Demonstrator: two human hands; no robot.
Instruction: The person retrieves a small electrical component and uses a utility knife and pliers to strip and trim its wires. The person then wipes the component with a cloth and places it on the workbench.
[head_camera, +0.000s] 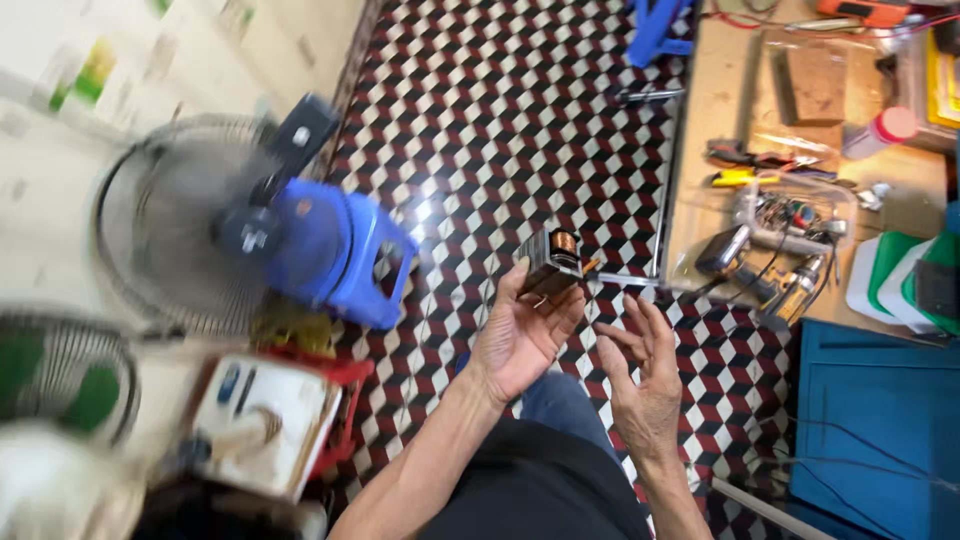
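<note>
Closest in, the person's dark lap fills the bottom of the view, with both forearms rising from it. The left hand (520, 335) is palm up, its fingertips curled round a small motor (552, 262) with a dark metal block and a copper winding showing at its top; the motor sits just above the palm, pinched between thumb and fingers. The right hand (640, 375), at about four o'clock from the motor and just beside the left hand, holds nothing: its fingers are loosely spread and half bent, palm turned towards the left hand, not touching the motor.

Under the hands runs a tiled floor (500, 120) in a red, black and white cube pattern. At nine o'clock from the hands stands a blue plastic stool (340, 250), and against it a standing fan (170, 220) with a round wire guard, blurred. Nearer, at seven o'clock, a white box-shaped appliance (265, 420) rests on a red frame.

At three o'clock a low wooden board (720, 110) carries scattered tools: a yellow-handled one (735, 178), a clear plastic tub of small parts (795, 212), a white bottle with a red cap (880, 130). At four o'clock is a blue cabinet (870, 420). Farthest off, at twelve o'clock, lies a blue plastic piece (655, 30).
</note>
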